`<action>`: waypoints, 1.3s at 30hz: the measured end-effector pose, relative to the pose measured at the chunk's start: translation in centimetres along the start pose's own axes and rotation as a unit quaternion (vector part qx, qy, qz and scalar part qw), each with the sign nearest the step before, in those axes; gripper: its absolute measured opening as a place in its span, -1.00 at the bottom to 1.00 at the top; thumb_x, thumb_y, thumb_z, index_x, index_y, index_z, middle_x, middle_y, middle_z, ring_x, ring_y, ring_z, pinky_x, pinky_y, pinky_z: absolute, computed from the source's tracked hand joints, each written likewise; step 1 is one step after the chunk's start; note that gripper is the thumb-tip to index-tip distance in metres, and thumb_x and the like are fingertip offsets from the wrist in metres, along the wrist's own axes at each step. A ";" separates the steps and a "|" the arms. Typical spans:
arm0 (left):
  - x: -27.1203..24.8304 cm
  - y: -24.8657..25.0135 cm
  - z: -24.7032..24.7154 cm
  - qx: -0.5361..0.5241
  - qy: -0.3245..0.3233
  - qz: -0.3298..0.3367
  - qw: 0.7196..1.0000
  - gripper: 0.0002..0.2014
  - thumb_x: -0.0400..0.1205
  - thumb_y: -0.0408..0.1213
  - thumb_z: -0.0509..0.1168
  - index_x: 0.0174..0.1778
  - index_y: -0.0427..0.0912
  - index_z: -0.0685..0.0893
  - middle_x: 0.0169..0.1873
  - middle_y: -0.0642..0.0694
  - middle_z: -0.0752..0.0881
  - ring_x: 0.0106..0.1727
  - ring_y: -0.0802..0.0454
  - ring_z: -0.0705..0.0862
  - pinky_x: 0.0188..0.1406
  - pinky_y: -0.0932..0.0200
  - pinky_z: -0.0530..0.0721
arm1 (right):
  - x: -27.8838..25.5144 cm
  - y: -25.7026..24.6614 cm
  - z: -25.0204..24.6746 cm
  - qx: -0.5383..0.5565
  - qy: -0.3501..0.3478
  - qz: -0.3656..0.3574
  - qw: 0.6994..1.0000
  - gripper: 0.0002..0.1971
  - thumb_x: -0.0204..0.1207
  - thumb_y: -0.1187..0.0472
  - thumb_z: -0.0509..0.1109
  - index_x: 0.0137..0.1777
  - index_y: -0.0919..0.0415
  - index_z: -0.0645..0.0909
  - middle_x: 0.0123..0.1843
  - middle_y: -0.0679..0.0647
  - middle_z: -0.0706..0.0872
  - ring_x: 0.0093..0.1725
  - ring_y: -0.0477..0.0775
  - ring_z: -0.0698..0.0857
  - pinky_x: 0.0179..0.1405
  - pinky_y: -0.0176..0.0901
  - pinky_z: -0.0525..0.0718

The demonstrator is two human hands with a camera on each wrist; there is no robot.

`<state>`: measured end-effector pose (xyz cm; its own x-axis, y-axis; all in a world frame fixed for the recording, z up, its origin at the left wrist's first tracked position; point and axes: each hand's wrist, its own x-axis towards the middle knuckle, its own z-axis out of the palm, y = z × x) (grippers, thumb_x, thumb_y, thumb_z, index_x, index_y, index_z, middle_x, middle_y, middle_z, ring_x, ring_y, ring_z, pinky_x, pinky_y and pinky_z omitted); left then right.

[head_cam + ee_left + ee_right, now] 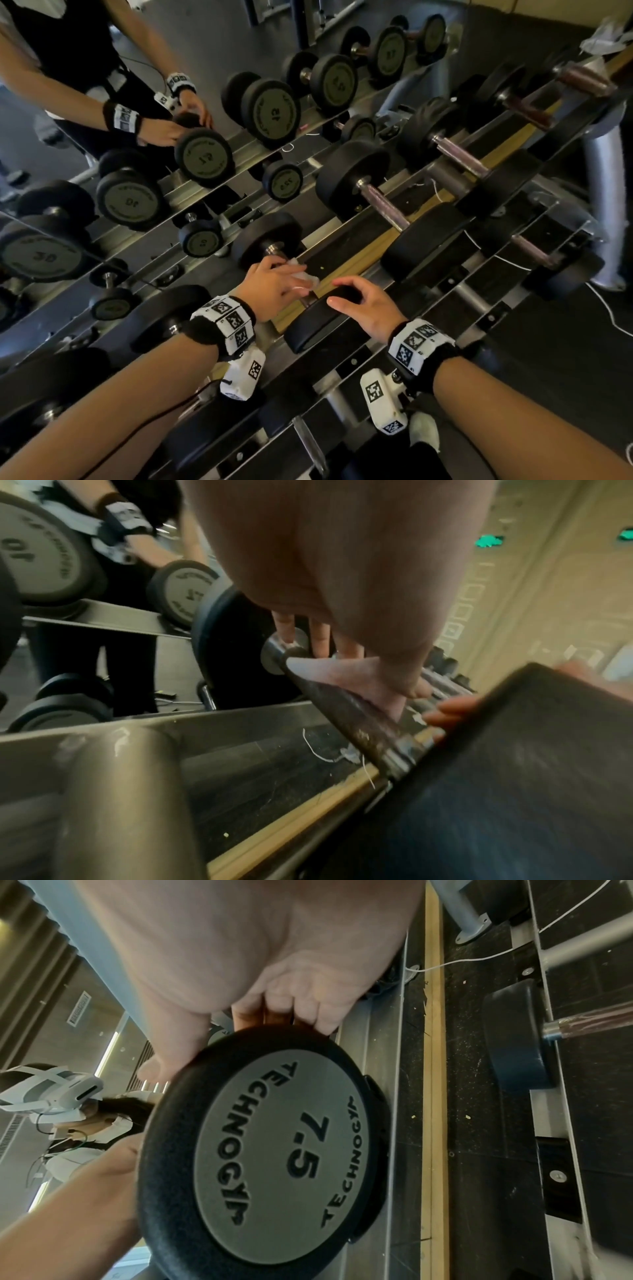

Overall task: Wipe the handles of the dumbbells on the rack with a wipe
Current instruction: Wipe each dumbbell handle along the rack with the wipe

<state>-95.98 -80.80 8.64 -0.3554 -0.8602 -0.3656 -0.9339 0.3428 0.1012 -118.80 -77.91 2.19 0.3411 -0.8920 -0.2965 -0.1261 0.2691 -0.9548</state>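
Observation:
A black dumbbell with a metal handle (346, 721) lies on the rack's top tier, its far head (270, 236) toward the mirror and its near head (318, 322) toward me. My left hand (286, 274) grips a white wipe (306, 275) around that handle, close to the far head. In the left wrist view the wipe (339, 674) lies folded between palm and handle. My right hand (337, 291) curls over the rim of the near head, which is marked 7.5 (274, 1150); its fingers (281, 1015) lie on the top edge and its thumb on the side.
More dumbbells (380, 202) lie in a row to the right on the same tier, with smaller ones on the tier below (534, 253). A mirror (205, 161) behind the rack reflects the dumbbells and my arms. A thin white cable (609, 308) trails on the floor.

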 end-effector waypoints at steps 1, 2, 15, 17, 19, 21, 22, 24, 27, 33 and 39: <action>-0.2 0.1 0.2 0.032 -0.013 0.019 0.999 -0.65 0.76 0.08 0.08 0.46 0.47 0.48 0.62 0.35 0.27 0.66 -0.01 0.08 0.58 -0.15 0.06 | 0.0 -0.1 0.0 0.001 -0.002 -0.001 1.000 -0.44 0.25 -0.27 0.55 0.27 -0.19 0.64 0.24 -0.09 0.72 0.29 -0.05 0.69 0.39 0.13 0.64; -0.5 0.2 0.4 0.061 -0.018 0.036 0.997 -0.62 0.76 0.05 0.07 0.49 0.51 0.41 0.63 0.36 0.24 0.67 0.00 0.07 0.59 -0.17 0.04 | -0.1 -0.1 0.0 -0.001 -0.003 -0.001 1.000 -0.46 0.28 -0.25 0.55 0.27 -0.18 0.64 0.24 -0.09 0.71 0.29 -0.05 0.68 0.40 0.13 0.64; -1.1 0.4 0.6 0.118 -0.007 0.067 0.991 -0.41 0.73 -0.09 0.15 0.60 0.52 0.10 0.61 0.43 0.24 0.64 0.04 0.16 0.50 -0.08 0.19 | -0.4 -0.4 -0.2 -0.018 -0.007 -0.006 1.000 -0.60 0.47 -0.08 0.55 0.30 -0.13 0.62 0.23 -0.11 0.70 0.29 -0.09 0.65 0.42 0.09 0.62; -1.2 -0.1 0.1 0.128 -0.006 0.066 0.990 -0.39 0.74 -0.07 0.13 0.60 0.55 0.04 0.62 0.45 0.21 0.63 0.04 0.18 0.47 -0.06 0.19 | -0.4 -0.3 -0.2 -0.018 -0.009 -0.007 1.000 -0.60 0.47 -0.08 0.55 0.29 -0.12 0.62 0.22 -0.12 0.70 0.27 -0.11 0.66 0.42 0.08 0.62; -0.9 -0.9 -0.6 0.134 0.017 0.026 0.990 -0.35 0.74 -0.11 0.16 0.60 0.55 -0.01 0.63 0.40 0.23 0.60 -0.01 0.24 0.46 -0.09 0.26 | -0.3 -0.2 -0.3 -0.020 -0.011 -0.005 1.000 -0.60 0.47 -0.09 0.55 0.29 -0.15 0.62 0.21 -0.14 0.70 0.27 -0.12 0.65 0.42 0.08 0.62; -0.5 -1.4 -1.3 0.118 0.034 -0.046 0.991 -0.46 0.78 -0.08 0.08 0.62 0.47 0.08 0.65 0.32 0.24 0.55 -0.04 0.31 0.45 -0.10 0.33 | -0.3 -0.2 -0.3 -0.020 -0.014 0.001 1.000 -0.60 0.46 -0.11 0.54 0.29 -0.18 0.61 0.23 -0.14 0.69 0.29 -0.10 0.64 0.42 0.10 0.62; -0.3 -1.4 -1.3 0.097 0.032 -0.074 0.992 -0.51 0.80 -0.05 0.02 0.64 0.43 0.14 0.66 0.29 0.23 0.52 -0.06 0.33 0.45 -0.12 0.35 | -0.2 -0.2 -0.3 -0.019 -0.014 0.002 1.000 -0.59 0.45 -0.12 0.54 0.28 -0.19 0.61 0.23 -0.14 0.68 0.30 -0.10 0.64 0.43 0.11 0.62; -0.3 -1.0 -0.7 0.025 0.011 -0.086 0.996 -0.55 0.82 -0.06 -0.03 0.65 0.34 0.22 0.69 0.23 0.18 0.49 -0.12 0.38 0.50 -0.18 0.38 | -0.2 -0.1 -0.3 -0.018 -0.016 0.002 1.000 -0.59 0.44 -0.13 0.54 0.27 -0.21 0.61 0.24 -0.15 0.68 0.30 -0.10 0.63 0.43 0.12 0.62; -0.9 -0.2 0.6 -0.092 -0.021 -0.024 0.995 -0.54 0.82 -0.21 0.04 0.63 0.26 0.33 0.70 0.19 0.17 0.57 -0.09 0.36 0.63 0.00 0.17 | -0.3 -0.2 -0.3 -0.018 -0.017 0.001 1.000 -0.60 0.44 -0.14 0.54 0.27 -0.22 0.61 0.23 -0.15 0.68 0.30 -0.10 0.64 0.42 0.13 0.62; -0.7 -1.0 -0.2 -0.072 -0.011 0.020 0.997 -0.47 0.80 -0.26 0.09 0.58 0.44 0.26 0.66 0.22 0.25 0.63 0.02 0.29 0.60 0.09 0.05 | -0.5 -0.5 -0.4 -0.014 -0.016 -0.004 1.000 -0.61 0.49 -0.07 0.54 0.30 -0.14 0.61 0.25 -0.11 0.69 0.31 -0.07 0.64 0.43 0.13 0.60; 1.5 -0.8 -0.7 0.045 -0.016 -0.001 0.999 -0.36 0.72 -0.39 0.18 0.67 0.21 0.23 0.70 0.07 0.19 0.72 0.06 0.10 0.66 -0.08 0.22 | -0.6 -0.6 -0.2 -0.014 -0.014 0.000 1.000 -0.62 0.50 -0.03 0.53 0.31 -0.10 0.61 0.26 -0.07 0.68 0.32 -0.04 0.64 0.44 0.14 0.60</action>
<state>-95.82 -82.66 8.65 -0.3501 -0.8490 -0.3958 -0.9270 0.3746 0.0166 -119.13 -77.67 2.98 0.3664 -0.8819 -0.2966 -0.1513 0.2581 -0.9542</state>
